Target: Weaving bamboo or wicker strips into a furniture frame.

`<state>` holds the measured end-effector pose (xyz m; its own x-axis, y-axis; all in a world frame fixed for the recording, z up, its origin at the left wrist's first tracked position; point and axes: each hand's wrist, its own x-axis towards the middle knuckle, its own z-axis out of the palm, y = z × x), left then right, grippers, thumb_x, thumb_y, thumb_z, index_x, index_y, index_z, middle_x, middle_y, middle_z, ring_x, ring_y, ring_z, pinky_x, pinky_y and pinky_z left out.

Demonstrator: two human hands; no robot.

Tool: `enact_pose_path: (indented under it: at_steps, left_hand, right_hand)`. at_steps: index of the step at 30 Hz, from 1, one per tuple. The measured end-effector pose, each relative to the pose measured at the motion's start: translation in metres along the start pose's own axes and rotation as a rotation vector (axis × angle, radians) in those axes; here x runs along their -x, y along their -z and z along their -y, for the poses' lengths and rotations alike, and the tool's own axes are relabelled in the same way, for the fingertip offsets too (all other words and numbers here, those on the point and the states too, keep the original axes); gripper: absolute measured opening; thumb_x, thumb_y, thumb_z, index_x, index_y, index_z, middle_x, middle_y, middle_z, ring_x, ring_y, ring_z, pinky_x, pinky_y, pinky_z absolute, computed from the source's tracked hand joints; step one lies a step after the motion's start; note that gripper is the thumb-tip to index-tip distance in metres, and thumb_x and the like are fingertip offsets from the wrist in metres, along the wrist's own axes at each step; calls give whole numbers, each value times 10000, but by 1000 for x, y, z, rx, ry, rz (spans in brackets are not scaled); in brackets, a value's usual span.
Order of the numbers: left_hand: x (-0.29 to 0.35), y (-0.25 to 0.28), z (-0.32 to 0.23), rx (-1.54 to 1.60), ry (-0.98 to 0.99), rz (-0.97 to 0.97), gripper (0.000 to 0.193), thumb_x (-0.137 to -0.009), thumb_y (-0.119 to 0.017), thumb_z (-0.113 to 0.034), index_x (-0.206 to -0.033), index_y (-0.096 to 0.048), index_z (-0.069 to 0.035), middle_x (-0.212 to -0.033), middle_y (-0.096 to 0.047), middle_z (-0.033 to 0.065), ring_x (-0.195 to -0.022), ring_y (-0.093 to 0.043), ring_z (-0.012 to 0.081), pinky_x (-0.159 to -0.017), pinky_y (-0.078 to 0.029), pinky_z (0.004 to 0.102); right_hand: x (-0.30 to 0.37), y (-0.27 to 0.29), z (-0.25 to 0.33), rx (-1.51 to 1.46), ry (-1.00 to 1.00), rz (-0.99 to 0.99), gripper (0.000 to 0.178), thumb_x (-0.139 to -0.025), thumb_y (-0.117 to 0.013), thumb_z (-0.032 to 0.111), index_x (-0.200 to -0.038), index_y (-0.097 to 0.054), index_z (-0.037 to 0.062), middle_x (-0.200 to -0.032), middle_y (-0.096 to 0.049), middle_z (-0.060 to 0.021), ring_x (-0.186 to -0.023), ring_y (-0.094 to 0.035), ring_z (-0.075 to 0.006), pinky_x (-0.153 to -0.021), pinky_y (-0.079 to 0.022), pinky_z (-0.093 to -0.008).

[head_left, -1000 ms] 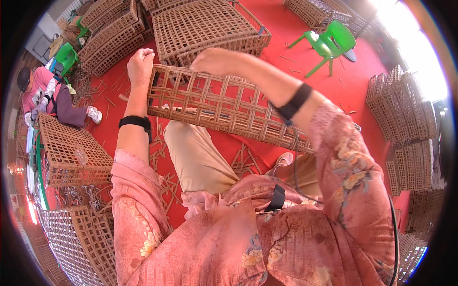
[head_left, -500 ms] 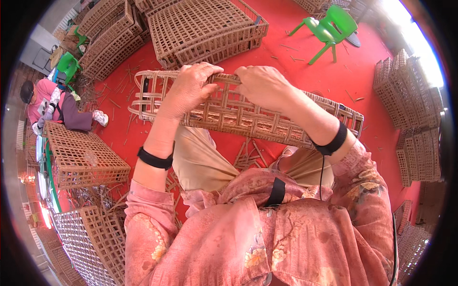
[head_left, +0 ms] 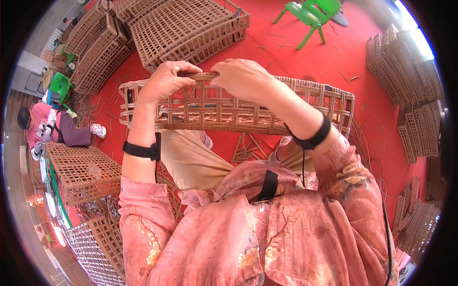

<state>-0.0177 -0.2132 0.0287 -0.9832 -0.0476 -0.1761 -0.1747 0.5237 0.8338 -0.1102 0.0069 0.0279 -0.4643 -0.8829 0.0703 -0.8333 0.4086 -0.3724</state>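
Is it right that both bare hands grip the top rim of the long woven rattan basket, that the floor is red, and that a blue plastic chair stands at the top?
Not quite. The plastic chair at the top is green, not blue, as the head view shows. The rest holds: the left hand and the right hand grip the top rim of the long woven rattan basket, and the floor is red.

Bright daylight from upper right, glare there; sharp centre, fisheye bending, black rim.

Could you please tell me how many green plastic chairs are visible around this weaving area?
2: one green plastic chair stands on the red floor at the top, another green chair at far left beside stacked baskets. Others may be hidden.
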Motion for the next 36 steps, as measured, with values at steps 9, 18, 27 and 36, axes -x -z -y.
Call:
enact_pose_path:
  at_steps: [9,18,27,36]
  left_hand:
    - [-6,-59,-35,-266,-181,-46,407,-882,-668,-71,-1287,-629,-50,-1135,-621,37,-969,-629,124,-858,-525,279]
    - [-13,-75,-37,-272,-335,-125,333,-885,-651,-10,-1213,-696,-37,-1017,-695,40,-849,-643,117,-768,-534,260]
    - [-22,-65,-35,-106,-279,-59,302,-870,-657,-7,-1164,-726,-20,-1019,-717,46,-909,-657,114,-816,-533,257]
    - [-28,-112,-67,-333,-391,-85,348,-898,-657,-75,-1243,-656,-32,-1094,-675,83,-945,-651,194,-847,-515,315]
  right_hand:
    - [76,1,-42,-2,-92,-313,355,-906,-622,249,-1166,-634,7,-1097,-662,-186,-1137,-604,-356,-989,-432,-511]
    - [52,-2,-50,154,-60,-191,139,-813,-669,148,-854,-694,18,-760,-694,-175,-743,-700,-371,-662,-543,-469]
    - [49,12,-52,215,-44,-12,309,-952,-614,281,-914,-665,-22,-779,-675,-201,-772,-672,-390,-692,-512,-478]
    - [128,24,-90,56,-91,-271,396,-925,-609,231,-1262,-592,23,-1176,-661,-167,-1175,-590,-319,-1026,-416,-456]
